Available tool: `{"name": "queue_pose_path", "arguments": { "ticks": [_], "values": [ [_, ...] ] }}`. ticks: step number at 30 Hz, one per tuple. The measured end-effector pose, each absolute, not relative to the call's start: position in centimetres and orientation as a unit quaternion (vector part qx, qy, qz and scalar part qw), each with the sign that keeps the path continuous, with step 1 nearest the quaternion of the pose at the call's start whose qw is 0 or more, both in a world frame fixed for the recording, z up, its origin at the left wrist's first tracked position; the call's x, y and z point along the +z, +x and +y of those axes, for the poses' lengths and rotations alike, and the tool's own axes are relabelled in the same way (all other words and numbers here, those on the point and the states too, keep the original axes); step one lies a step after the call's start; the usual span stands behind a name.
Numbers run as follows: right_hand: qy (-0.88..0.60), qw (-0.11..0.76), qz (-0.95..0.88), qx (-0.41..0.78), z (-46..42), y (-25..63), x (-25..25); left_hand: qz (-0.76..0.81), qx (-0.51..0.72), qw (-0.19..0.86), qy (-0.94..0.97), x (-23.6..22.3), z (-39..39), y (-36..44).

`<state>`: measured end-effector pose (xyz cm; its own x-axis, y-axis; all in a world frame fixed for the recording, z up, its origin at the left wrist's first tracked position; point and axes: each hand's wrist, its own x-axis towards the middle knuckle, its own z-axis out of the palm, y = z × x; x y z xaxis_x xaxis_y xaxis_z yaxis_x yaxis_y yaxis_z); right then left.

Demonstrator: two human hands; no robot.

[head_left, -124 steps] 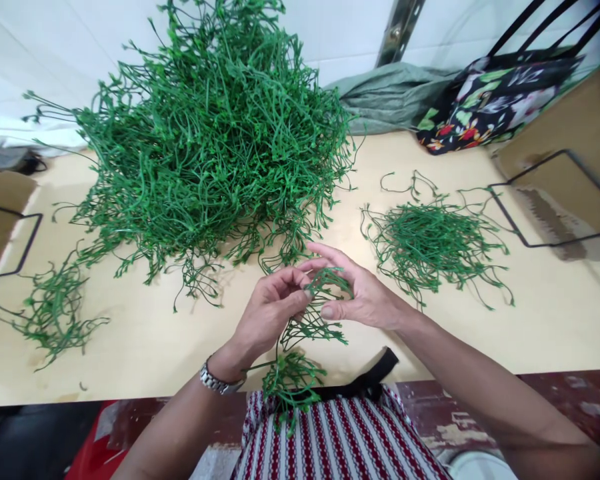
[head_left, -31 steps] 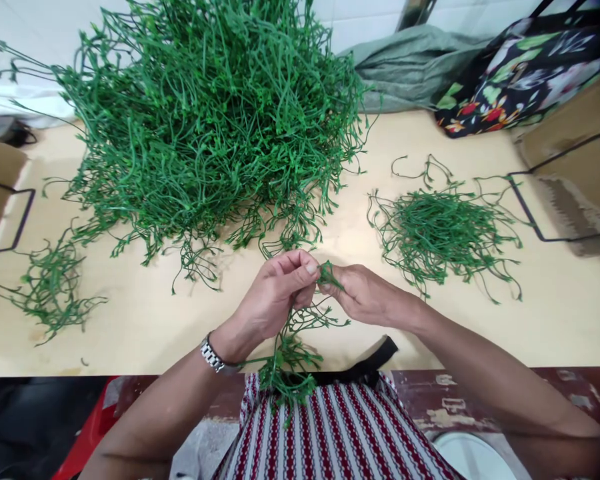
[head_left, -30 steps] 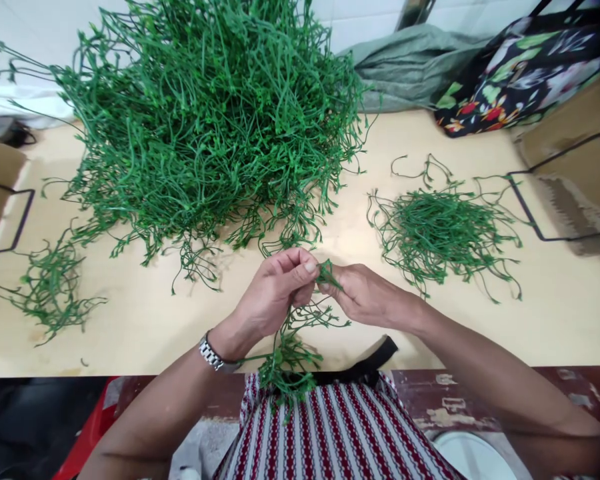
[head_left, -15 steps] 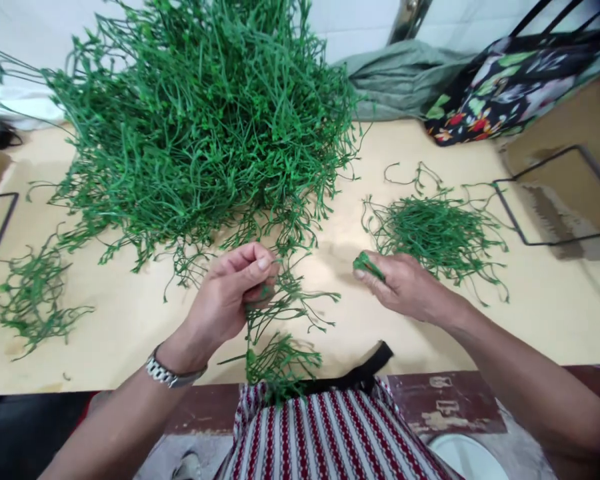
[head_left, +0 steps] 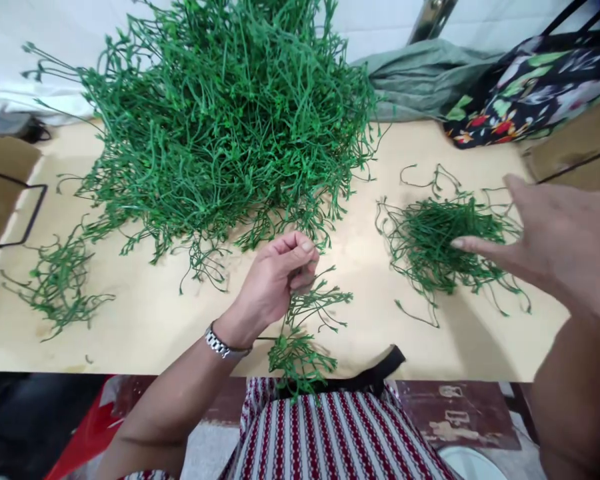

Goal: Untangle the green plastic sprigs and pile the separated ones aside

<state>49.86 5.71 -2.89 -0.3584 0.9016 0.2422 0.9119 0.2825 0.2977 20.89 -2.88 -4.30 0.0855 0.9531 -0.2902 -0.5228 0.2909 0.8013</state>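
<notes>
My left hand [head_left: 275,280] is closed on a bunch of green plastic sprigs [head_left: 305,327] that hangs down over the table's front edge toward my striped apron [head_left: 340,433]. A wristwatch [head_left: 223,345] is on that wrist. Raised close to the camera, my right hand [head_left: 555,233] has its fingers spread over the small pile of green sprigs [head_left: 440,243] at the right and holds nothing. A large heap of green plastic sprigs [head_left: 225,127] fills the back of the pale wooden table [head_left: 145,333].
A smaller clump of sprigs [head_left: 60,283] lies at the left. Cardboard boxes with black wire frames stand at the left edge [head_left: 5,193] and the right edge [head_left: 580,153]. A floral bag [head_left: 520,93] and a grey-green cloth [head_left: 425,80] lie at the back right.
My right hand pulled away from the left, carried a small green piece rightward over the small pile, and now is open. The left hand keeps its bunch.
</notes>
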Motion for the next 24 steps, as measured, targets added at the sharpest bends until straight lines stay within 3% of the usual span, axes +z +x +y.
{"name": "queue_pose_path", "arguments": {
  "ticks": [2,3,7,12,15,18,24],
  "values": [
    [-0.533,0.126,-0.830,-0.103,4.1,46.6,-2.5,0.414,0.542,0.683,0.260,-4.2,-2.6,21.2],
    [-0.479,0.186,-0.858,-0.001,3.2,44.7,-2.6,0.414,0.549,0.678,0.260,-4.1,-2.5,21.5],
    [-0.291,0.211,-0.862,0.358,0.4,37.6,-5.1,0.412,0.583,0.652,0.257,-3.7,-2.0,22.7],
    [-0.256,0.277,-0.741,0.556,-0.8,35.0,-9.2,0.401,0.609,0.641,0.239,-3.7,-1.7,23.6],
    [-0.245,0.297,-0.689,0.614,-1.3,35.2,-9.9,0.401,0.613,0.638,0.238,-3.9,-1.4,23.5],
    [-0.279,0.258,-0.687,0.620,-1.6,35.5,-9.6,0.407,0.621,0.624,0.244,-4.0,-1.0,23.2],
    [-0.282,0.191,-0.819,0.462,-1.2,36.1,-8.1,0.419,0.631,0.596,0.267,-4.3,-0.8,22.5]
  ]
}}
